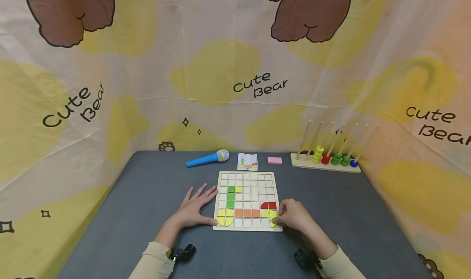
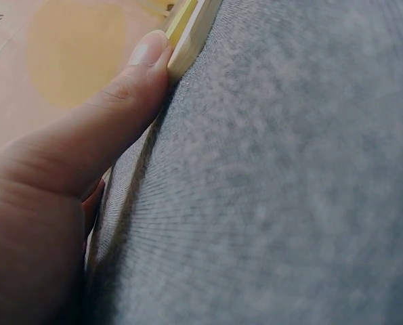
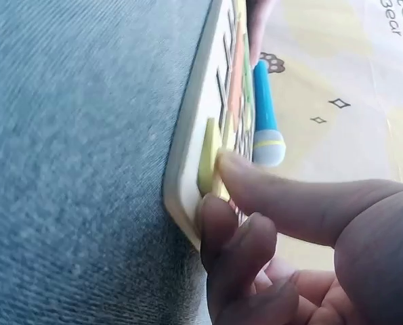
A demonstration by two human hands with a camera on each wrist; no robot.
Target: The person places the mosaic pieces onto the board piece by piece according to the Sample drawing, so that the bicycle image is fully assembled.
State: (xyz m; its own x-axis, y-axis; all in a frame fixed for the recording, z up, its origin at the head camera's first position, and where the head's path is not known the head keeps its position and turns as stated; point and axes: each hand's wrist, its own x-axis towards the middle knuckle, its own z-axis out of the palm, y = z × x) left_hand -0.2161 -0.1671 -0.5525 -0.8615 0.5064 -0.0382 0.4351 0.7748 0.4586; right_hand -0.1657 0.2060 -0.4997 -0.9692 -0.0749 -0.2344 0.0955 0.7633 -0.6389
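A square wooden grid board (image 1: 250,189) lies on the table with coloured tiles in its cells. My left hand (image 1: 194,208) rests with spread fingers along its left edge, the thumb (image 2: 147,54) touching the lower left corner. At the lower right corner, my right hand (image 1: 293,216) pinches a yellow rounded tile (image 3: 208,159) between thumb and index finger, partly over its cell. Green tiles (image 1: 230,196) form a column beside a yellow tile (image 1: 238,190). Orange tiles (image 1: 247,213) run in a row, with yellow tiles (image 1: 225,217) at the left and red tiles (image 1: 272,205) at the right.
Behind the board lie a blue toy microphone (image 1: 207,158), a printed pattern card (image 1: 247,161) and a pink block (image 1: 274,160). A wooden peg stand (image 1: 325,164) with coloured beads stands at the back right. A printed cloth hangs behind the table (image 1: 147,189).
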